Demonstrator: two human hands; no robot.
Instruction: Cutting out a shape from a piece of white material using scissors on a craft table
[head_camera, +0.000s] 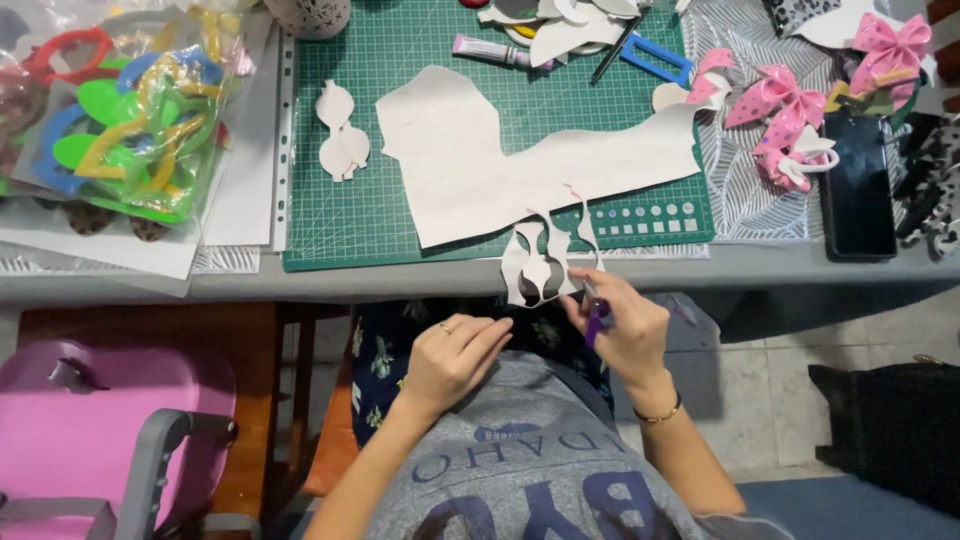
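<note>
My right hand (622, 330) grips small purple-handled scissors (597, 318) below the table edge. Their tip is at a narrow strip of a large white cut-out sheet (480, 165), which lies on the green cutting mat (400, 50) and hangs over the grey table edge (300, 280). My left hand (452, 355) rests loosely curled over my lap, a ring on one finger, holding nothing and just left of the hanging strip. A small white bow-shaped cut-out (341, 135) lies on the mat's left side.
A plastic bag of coloured foam shapes (130, 110) sits at the left. Pink bows (790, 115) and a black phone (858, 185) lie at the right. A glue tube (495, 52) and paper scraps (565, 25) are at the mat's top. A pink chair (100, 410) stands lower left.
</note>
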